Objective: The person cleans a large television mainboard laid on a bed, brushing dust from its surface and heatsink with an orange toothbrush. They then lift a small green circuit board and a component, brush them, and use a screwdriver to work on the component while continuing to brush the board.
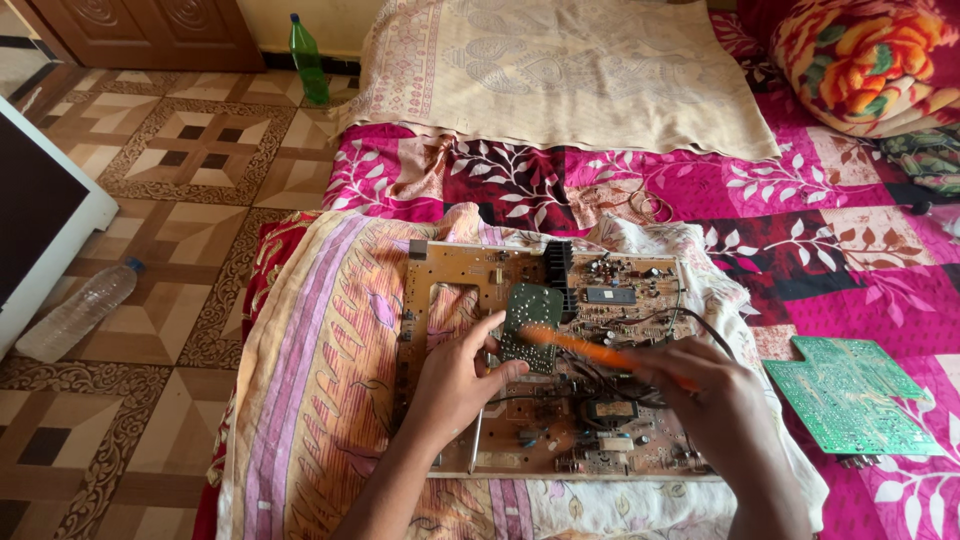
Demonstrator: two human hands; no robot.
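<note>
A bed (600,190) under a pink floral cover carries a striped cloth (320,380), and on that cloth lies a large tan circuit board (600,440) with a small green daughter board (530,325) standing on it near its black heat sink (557,272). Pushed too hard, the blurred orange tool (575,347) could skid across the big board and bend parts or scratch tracks, since the soft cloth gives little support. The left hand (455,385) bends at the wrist, its grip pinched on the green board's edge, while the right hand (725,400) reaches in from the right, fingers wrapped around the orange tool.
</note>
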